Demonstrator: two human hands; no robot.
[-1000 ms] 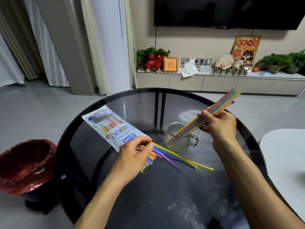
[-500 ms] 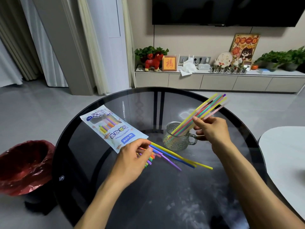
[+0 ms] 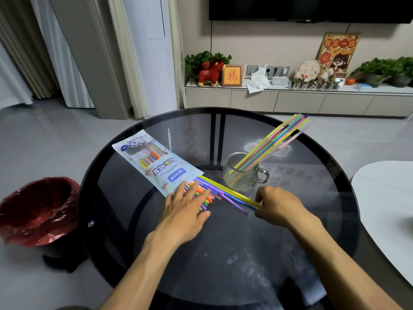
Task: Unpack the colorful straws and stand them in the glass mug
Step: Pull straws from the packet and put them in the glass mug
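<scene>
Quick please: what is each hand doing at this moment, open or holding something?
Left hand: open, fingers flat on the straw ends at the packet mouth.
Right hand: pinching the long loose straws on the table.

So it's a round dark glass table (image 3: pixel 223 253) with a black rim. Sitting on it: a straw packet (image 3: pixel 154 162) lying flat on the left, loose straws (image 3: pixel 225 194) spilling out of its open end, and a glass mug (image 3: pixel 243 175) near the middle.
</scene>
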